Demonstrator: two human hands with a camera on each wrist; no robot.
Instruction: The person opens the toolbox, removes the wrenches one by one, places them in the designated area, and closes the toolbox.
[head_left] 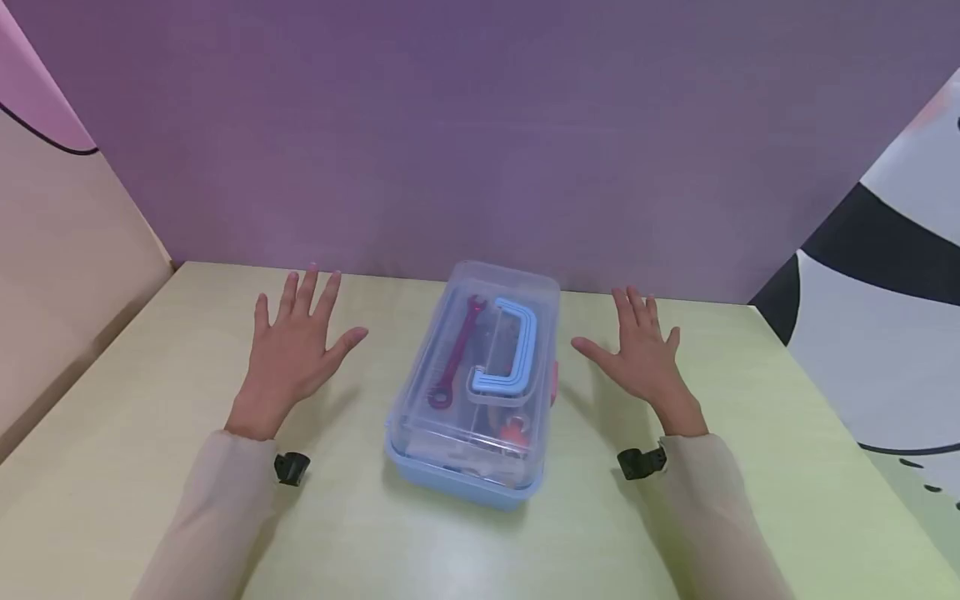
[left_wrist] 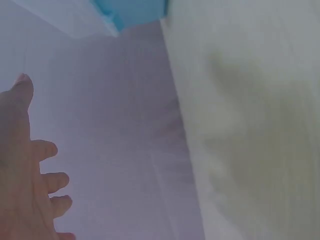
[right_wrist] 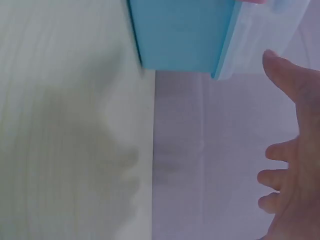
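Clear plastic over a pale blue base: a lidded toolbox (head_left: 474,392) sits on the yellow-green table (head_left: 150,467), midway between the two hands. Through its lid show a red wrench (head_left: 454,354) on the left-hand side, a folded blue handle (head_left: 508,354) beside it, and something orange-red (head_left: 516,430) nearer the person. The left hand (head_left: 296,346) and right hand (head_left: 647,354) hover flat, fingers spread wide, each just beside the box and holding nothing. The right wrist view alone shows the box's solid blue side wall (right_wrist: 182,35).
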